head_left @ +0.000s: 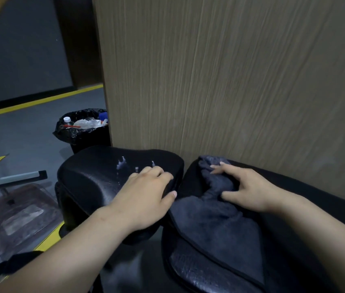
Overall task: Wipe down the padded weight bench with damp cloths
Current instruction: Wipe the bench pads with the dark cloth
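The black padded bench has two pads: a small seat pad [95, 174] on the left, wet with white foam spots, and a longer back pad [197, 271] on the right. A dark grey cloth [216, 225] lies bunched across the back pad. My left hand [144, 197] grips the right edge of the seat pad, thumb hooked around its side. My right hand [245, 187] presses on the upper part of the cloth, fingers spread and pinching its folds.
A wood-grain wall panel [230, 77] stands right behind the bench. A black bin [83, 134] lined with a bag and full of rubbish sits at the left. A grey metal frame [9, 178] and a clear floor mat [19, 218] lie further left.
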Motion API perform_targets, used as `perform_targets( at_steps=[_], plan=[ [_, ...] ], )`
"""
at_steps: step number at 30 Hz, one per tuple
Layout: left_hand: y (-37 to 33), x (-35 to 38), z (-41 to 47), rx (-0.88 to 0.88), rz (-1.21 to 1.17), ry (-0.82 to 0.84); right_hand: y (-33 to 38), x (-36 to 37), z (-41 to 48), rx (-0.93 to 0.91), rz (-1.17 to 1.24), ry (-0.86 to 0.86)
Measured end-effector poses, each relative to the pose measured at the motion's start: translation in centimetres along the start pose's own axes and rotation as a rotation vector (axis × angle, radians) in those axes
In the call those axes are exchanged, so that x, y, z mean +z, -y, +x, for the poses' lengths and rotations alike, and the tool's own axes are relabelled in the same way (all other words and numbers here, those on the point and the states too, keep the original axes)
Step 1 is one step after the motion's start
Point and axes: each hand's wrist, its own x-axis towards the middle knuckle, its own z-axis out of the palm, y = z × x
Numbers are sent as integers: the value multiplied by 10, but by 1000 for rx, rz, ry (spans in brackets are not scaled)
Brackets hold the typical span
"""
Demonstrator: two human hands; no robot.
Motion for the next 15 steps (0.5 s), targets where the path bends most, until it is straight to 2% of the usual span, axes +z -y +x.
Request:
perform_targets(
  at_steps=[3, 6, 9, 11, 15],
  plan=[
    [-25, 2, 2, 127, -20, 81, -2, -18, -36, -2, -50, 24],
    [-46, 6, 0, 202, -91, 170, 4, -28, -68, 152, -123, -217],
    [-62, 8, 0, 275, -139, 184, 22, -31, -98, 361, -56, -457],
    [-75, 7, 0, 293, -187, 210, 38, -26, -110, 446, -86, -405],
    [-119, 10, -9, 398, -209, 347, 58, -6, -112, 548, -125, -133]
  ],
)
